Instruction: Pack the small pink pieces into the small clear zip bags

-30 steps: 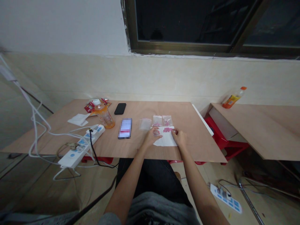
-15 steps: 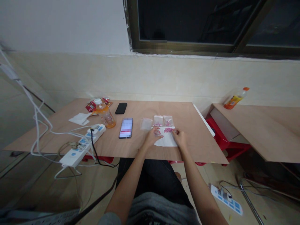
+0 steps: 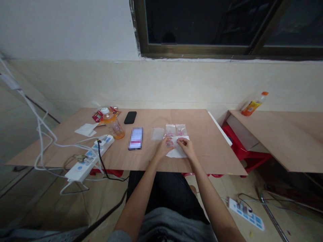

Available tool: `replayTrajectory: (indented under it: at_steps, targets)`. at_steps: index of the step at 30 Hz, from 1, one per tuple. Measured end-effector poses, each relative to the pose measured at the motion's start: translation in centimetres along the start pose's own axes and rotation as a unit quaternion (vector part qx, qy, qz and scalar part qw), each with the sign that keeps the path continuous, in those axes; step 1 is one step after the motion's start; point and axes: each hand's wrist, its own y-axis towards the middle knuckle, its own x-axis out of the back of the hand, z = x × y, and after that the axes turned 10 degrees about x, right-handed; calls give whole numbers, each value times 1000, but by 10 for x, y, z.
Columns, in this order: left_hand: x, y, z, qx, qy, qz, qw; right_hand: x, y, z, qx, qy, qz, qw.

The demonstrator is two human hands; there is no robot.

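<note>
My left hand [image 3: 164, 148] holds a small clear bag [image 3: 169, 142] with pink beads in it, fingers curled round it, over the left edge of a white paper sheet [image 3: 176, 152]. My right hand [image 3: 185, 146] is pinched just right of the bag, its fingertips over the paper where small pink beads lie; what it pinches is too small to make out. Behind the paper lie three more small clear bags [image 3: 156, 133], two of them [image 3: 176, 129] holding pink beads.
On the plywood table [image 3: 207, 148]: a lit phone [image 3: 135, 138], a black phone [image 3: 130, 117], an orange drink bottle [image 3: 113, 124], red packets, a white tissue [image 3: 85, 129], a power strip [image 3: 88, 158] with trailing cables. A second table [image 3: 285, 137] to the right carries another bottle [image 3: 253, 104].
My right hand has moved left across the paper toward the bag in my left hand and now covers the pink beads. My left hand has stayed put.
</note>
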Motion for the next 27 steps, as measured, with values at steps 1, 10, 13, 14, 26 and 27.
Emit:
replayTrajectory:
  at_steps: [1,10,13,14,26,27]
  targets:
    - [0,0,0,-1,2,0,1000,4,1,-2,-5,-11,-12,1000]
    - [0,-1,0,-6,12,-4,1000,44,7,-28,-46,-233,-33,971]
    - [0,-2,-3,-2,12,-6,1000,47,10,-31,-42,-276,-1,960]
    - [0,-2,-4,-2,10,-5,1000,47,10,-31,-41,-285,9,957]
    - [-1,-4,-7,2,-20,-11,1000,47,14,-25,-42,-325,39,944]
    - [0,-5,-8,-1,-20,-15,1000,47,13,-25,-42,-321,32,946]
